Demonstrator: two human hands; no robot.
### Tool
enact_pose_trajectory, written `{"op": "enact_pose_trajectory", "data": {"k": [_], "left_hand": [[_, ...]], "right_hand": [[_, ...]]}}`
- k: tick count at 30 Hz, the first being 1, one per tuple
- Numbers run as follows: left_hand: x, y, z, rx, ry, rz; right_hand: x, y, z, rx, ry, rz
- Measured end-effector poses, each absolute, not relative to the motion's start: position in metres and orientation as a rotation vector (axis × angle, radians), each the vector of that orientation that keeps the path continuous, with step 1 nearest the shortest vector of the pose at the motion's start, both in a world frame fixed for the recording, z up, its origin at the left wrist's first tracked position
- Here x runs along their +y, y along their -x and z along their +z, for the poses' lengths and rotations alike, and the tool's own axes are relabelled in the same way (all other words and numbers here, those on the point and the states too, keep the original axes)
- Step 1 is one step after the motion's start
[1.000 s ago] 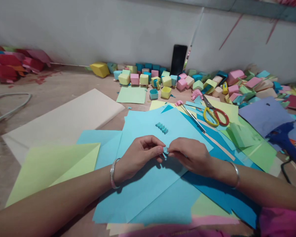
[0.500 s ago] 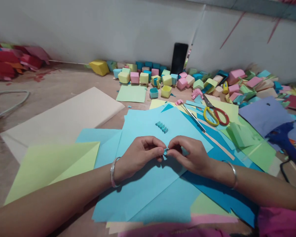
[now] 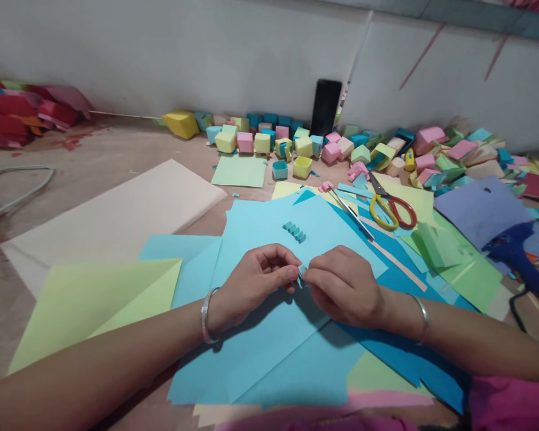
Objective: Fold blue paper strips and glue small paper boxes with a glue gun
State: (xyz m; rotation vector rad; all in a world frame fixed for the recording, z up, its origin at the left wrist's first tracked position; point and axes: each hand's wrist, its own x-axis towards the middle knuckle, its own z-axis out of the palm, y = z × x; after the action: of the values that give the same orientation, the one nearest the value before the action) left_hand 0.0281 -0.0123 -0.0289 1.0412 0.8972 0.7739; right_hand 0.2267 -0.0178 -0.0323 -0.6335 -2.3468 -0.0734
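Surface: brown floor (image 3: pixel 117 149) strewn with coloured paper, a pale wall behind.
Left hand (image 3: pixel 251 284): fingers curled in, thumb and forefinger pinched on a small blue paper piece (image 3: pixel 302 270).
Right hand (image 3: pixel 344 284): fingertips pressed to the same piece from the other side, the rest of the hand curled closed.
Paper piece: between the two sets of fingertips, just above the light blue sheets (image 3: pixel 260 335).
Beyond the fingers: a folded blue strip (image 3: pixel 294 231) lies near; scissors (image 3: pixel 393 206) well apart, past the right fingers.
Farther out: small paper boxes (image 3: pixel 263 142) along the wall.
Beside the left fingers: a green sheet (image 3: pixel 94 305).
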Motion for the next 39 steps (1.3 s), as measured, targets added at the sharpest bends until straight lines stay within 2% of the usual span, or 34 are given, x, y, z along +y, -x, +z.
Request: {"op": "enact_pose_trajectory", "data": {"k": [6,18,34,39], "left_hand": [[-0.013,-0.028,-0.029,0.919,-1.044,0.776],[-0.013,-0.028,-0.031,0.939,-1.032,0.786],[-0.013,-0.030,-0.029,0.962,-0.999,0.779],[-0.014,-0.030,-0.028,0.938,-1.000,0.768]], "right_hand": [[-0.018,-0.227,-0.036,-2.278,0.721,0.078],[-0.010,-0.222,-0.038,-2.257,0.599,0.205],[-0.010,-0.227,-0.045,-2.253,0.638,0.118],[-0.009,-0.232,-0.032,-2.348,0.410,-0.156]]}}
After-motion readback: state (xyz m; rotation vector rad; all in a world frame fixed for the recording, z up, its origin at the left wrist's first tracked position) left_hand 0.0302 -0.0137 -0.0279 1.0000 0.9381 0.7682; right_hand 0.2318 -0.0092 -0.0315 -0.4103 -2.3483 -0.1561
